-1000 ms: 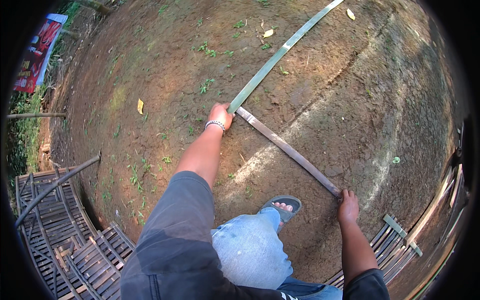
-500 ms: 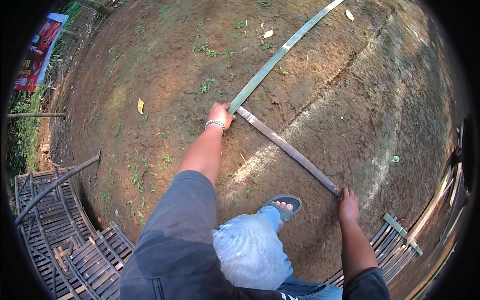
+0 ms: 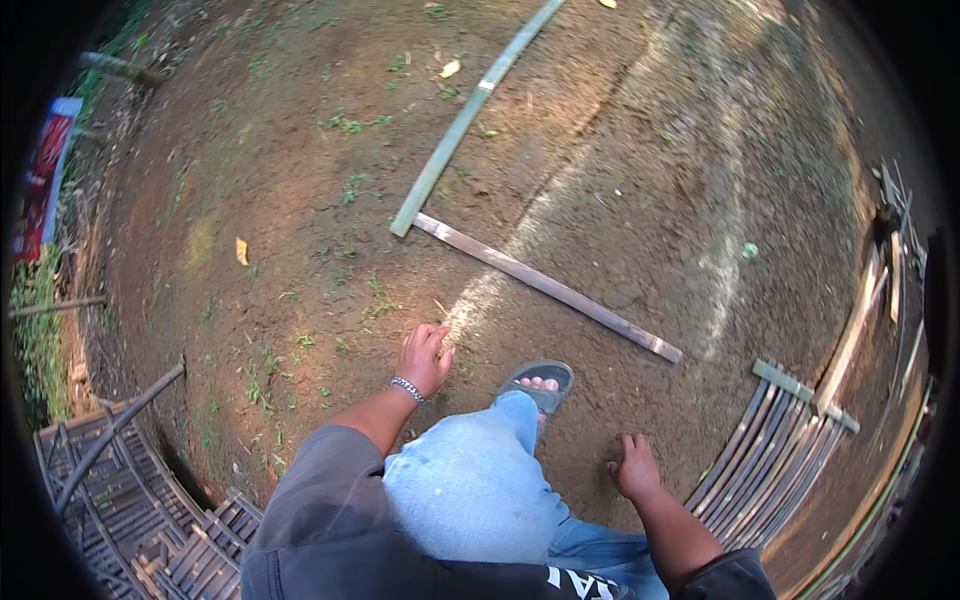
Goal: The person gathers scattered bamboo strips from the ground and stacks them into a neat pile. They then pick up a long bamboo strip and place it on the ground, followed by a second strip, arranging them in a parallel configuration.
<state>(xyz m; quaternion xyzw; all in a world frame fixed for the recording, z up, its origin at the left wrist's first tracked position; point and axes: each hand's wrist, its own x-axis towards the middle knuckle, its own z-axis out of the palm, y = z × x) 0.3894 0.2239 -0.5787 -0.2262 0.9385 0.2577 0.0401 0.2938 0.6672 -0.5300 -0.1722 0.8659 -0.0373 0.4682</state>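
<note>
A long green bamboo strip (image 3: 445, 150) lies on the dirt, running up to the far edge of the view. Its near end meets a weathered brown bamboo strip (image 3: 550, 283), and the two form a corner on the ground. My left hand (image 3: 426, 360), with a chain bracelet at the wrist, hovers below that corner, apart from both strips, fingers loosely spread and holding nothing. Below the brown strip's right end is my right hand (image 3: 637, 467), empty too, thumb and fingers apart.
A slatted bamboo panel (image 3: 770, 450) with green crosspieces lies at lower right. At lower left stands a bamboo bench (image 3: 100, 500), a pole (image 3: 120, 435) slanting across it. Bamboo pieces (image 3: 893, 270) lie at far right. My sandalled foot (image 3: 540, 385) is between my hands.
Both hands have let go of the strips and drawn back toward my body. The strips stay in a corner on the ground, while the whole view has shifted.
</note>
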